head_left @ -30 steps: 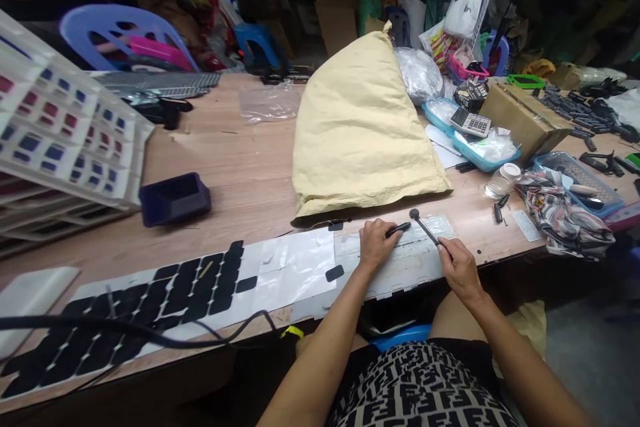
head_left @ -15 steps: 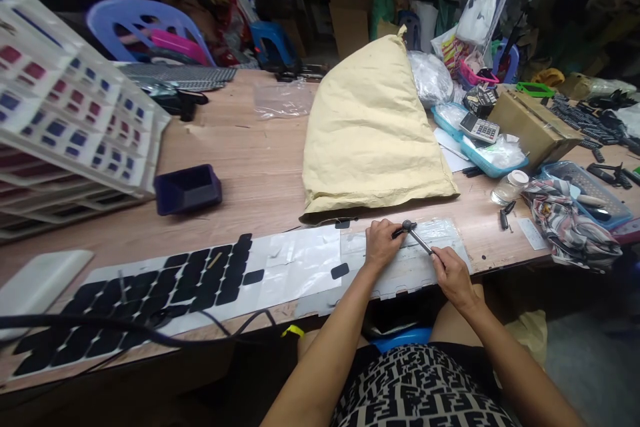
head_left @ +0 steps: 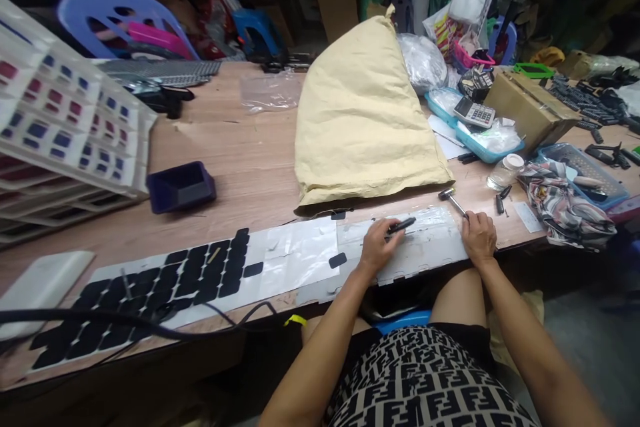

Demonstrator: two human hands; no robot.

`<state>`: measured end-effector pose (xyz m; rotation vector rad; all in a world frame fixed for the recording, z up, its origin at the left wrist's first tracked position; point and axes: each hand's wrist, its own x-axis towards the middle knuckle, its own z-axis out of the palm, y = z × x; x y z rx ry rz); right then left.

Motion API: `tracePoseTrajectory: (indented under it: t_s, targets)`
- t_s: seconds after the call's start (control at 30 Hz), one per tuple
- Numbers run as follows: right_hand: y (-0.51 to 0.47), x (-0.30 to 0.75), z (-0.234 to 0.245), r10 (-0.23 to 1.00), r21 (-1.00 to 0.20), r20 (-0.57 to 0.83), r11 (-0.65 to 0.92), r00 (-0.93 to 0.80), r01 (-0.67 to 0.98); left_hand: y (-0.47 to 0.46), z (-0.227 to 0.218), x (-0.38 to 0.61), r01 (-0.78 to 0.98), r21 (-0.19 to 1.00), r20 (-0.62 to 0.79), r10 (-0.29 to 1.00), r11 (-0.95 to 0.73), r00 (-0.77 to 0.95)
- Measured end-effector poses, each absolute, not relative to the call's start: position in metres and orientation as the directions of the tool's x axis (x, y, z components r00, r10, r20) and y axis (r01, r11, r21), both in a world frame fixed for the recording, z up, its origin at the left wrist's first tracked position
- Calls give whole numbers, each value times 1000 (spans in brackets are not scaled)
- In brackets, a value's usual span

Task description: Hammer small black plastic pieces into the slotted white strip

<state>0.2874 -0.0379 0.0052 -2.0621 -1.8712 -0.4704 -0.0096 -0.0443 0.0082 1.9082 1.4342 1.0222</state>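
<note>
My left hand (head_left: 379,245) is closed around a small, long black piece (head_left: 403,225) that sticks out past the fingertips; its exact kind is too small to make out. Under that hand lies a worn, pale flat board (head_left: 430,247) at the table edge. To the right, my right hand (head_left: 479,238) has its fingers on the handle end of a small hammer (head_left: 454,200). The hammer lies low over the tabletop beyond the board's right end, its head pointing away from me.
A large yellowish sack (head_left: 370,127) stands behind the board. Left lies a white sheet with rows of black pads (head_left: 205,273), crossed by a black cable (head_left: 125,323). A dark purple bin (head_left: 181,187), a jar (head_left: 505,172) and a cloth (head_left: 565,207) are also on the table.
The hammer has gone from over the black piece at my left hand to the right, onto the table side. My left hand has tilted the black piece up, and it shows more clearly.
</note>
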Motion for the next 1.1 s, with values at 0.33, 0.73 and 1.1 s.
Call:
tracePoseTrajectory:
  t_s: [0.33, 0.73, 1.1]
  targets:
    - [-41, 282, 6, 905, -60, 411, -93, 109, 994, -182, -34, -22, 845, 534, -357, 896, -36, 264]
    - [-43, 281, 2, 884, -35, 455, -101, 106, 994, -47, 37, 2, 721, 693, -223, 945, -19, 239]
    - [-46, 277, 4, 903, -80, 408, -113, 136, 990, 102, 23, 51, 897, 432, 34, 993, 90, -116]
